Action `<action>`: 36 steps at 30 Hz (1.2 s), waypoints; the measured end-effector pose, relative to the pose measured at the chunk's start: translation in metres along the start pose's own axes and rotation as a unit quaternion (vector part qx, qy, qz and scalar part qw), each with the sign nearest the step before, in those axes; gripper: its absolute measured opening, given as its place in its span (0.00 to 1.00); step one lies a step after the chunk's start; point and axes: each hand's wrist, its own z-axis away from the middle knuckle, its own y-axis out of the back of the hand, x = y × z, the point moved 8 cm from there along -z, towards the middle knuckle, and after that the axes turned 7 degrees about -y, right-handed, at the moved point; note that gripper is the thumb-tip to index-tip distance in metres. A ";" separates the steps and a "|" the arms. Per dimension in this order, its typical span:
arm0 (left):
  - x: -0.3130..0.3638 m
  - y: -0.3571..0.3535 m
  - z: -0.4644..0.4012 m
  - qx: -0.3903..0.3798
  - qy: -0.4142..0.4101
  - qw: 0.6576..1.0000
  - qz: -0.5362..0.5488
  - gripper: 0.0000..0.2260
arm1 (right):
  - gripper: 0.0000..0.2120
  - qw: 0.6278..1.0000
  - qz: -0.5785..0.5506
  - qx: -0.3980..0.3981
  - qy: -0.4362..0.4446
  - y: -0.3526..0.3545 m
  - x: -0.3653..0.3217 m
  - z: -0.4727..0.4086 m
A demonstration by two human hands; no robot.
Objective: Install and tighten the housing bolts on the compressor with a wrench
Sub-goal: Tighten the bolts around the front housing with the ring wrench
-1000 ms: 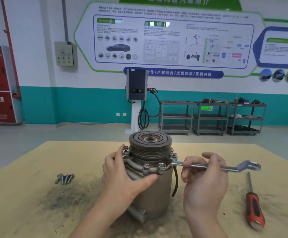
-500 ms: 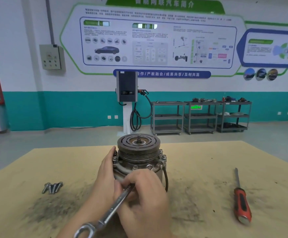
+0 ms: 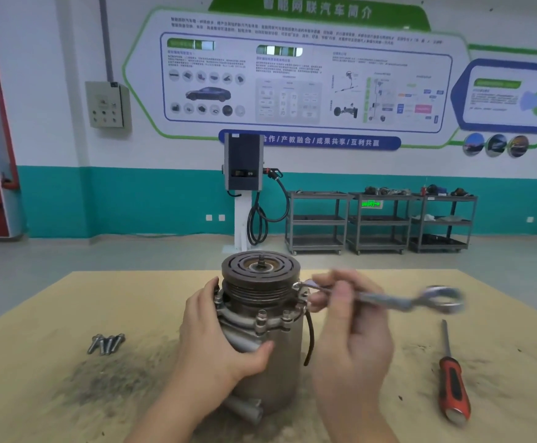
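**Compressor held upright, wrench at a right-rim bolt**

The surface [image 3: 68, 308] carries the compressor [image 3: 262, 330], standing upright at centre. Judge it heavy and rigid; its metal shell may be slick, so brace it below the flange. Your left hand [image 3: 216, 340] wraps the left flank, thumb across the front. Your right hand [image 3: 347, 327] grasps the wrench [image 3: 385, 298] near its head, which sits at the housing bolts [image 3: 302, 290] on the right rim; motion blur hides whether it is seated. The handle points right. A screwdriver [image 3: 452, 385] lies well apart to the right; spare bolts [image 3: 106, 343] lie left.
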 end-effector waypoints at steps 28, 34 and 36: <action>0.007 0.009 0.010 0.098 -0.003 0.994 0.052 0.55 | 0.05 0.988 -0.053 -0.133 0.056 0.008 0.019 0.005; 0.005 0.008 0.004 0.083 0.022 0.996 0.016 0.57 | 0.08 0.953 0.083 -0.244 0.160 -0.029 0.004 0.036; 0.005 0.008 0.003 0.083 0.023 0.996 0.008 0.57 | 0.09 0.954 0.089 -0.244 0.149 -0.031 0.002 0.035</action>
